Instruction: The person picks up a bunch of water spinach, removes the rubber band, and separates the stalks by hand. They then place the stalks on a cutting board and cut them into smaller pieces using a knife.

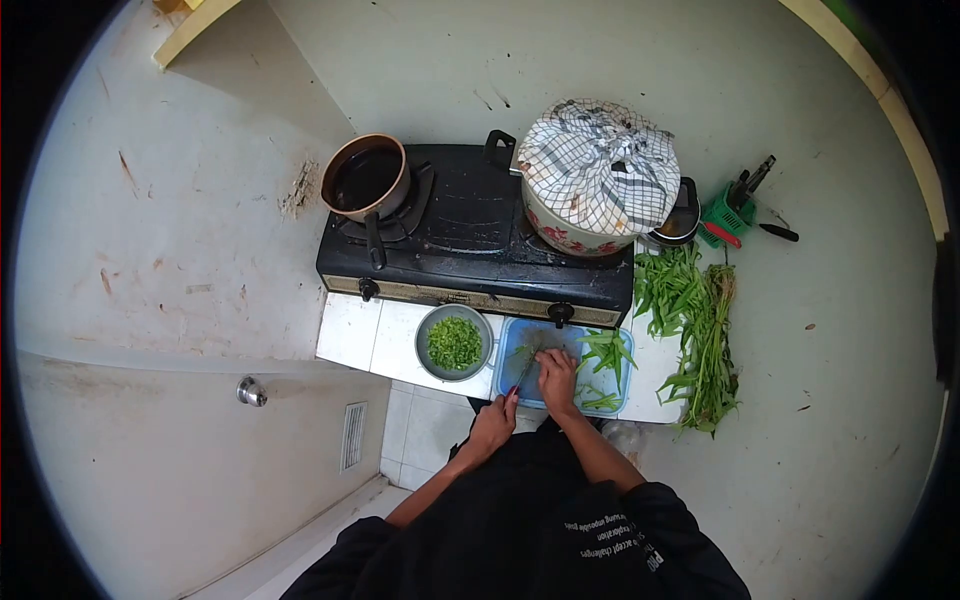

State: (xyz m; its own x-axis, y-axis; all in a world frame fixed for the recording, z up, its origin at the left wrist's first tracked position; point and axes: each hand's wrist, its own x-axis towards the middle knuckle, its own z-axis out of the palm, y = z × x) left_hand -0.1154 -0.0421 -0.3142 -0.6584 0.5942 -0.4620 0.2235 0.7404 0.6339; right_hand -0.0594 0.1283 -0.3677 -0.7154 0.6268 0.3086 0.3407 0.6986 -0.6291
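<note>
My left hand [490, 428] is closed around the handle of a knife [523, 368], whose blade reaches up over a blue tray [507, 340]. Bent over the tray, my right hand [557, 380] has its fingers pressed together beside the blade, on something mostly hidden beneath them, probably green stems. Leafy green sprigs [606, 350] lie at the tray's right side, with cut stems [600, 401] below them. Left of the tray stands a grey bowl [424, 362] holding chopped greens [454, 343].
Behind is a black gas stove [465, 265] with a saucepan [375, 188] and a large pot [560, 238] topped by a checked cloth [600, 165]. Water-spinach-like greens [705, 320] lie on the right. A green basket [722, 215] holds utensils. A door knob [252, 391] is at left.
</note>
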